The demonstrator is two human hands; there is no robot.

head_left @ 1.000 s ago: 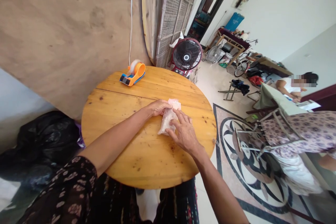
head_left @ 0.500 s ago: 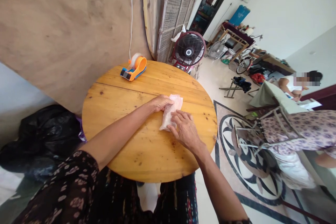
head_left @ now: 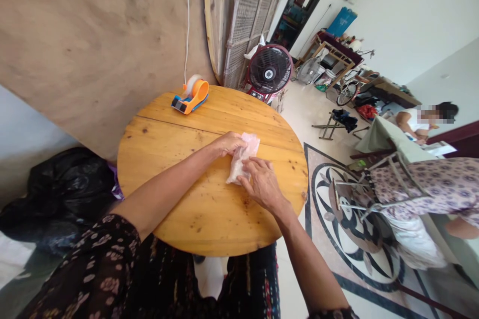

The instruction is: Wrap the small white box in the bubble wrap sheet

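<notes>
Hands smoothing a pink packet towards the counter's right edge.
Left hand is pinching its far end; right hand, fingers open, is pressing its near end. Smoothing seems midway; next needs steady pinning.

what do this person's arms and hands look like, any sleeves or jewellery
The left hand and right hand are bare: no gloves, rings, watch or bracelets show. Both forearms are uncovered. The left sleeve is dark with a small pale flower print, ending near the elbow; only a dark sliver of right sleeve shows.
</notes>
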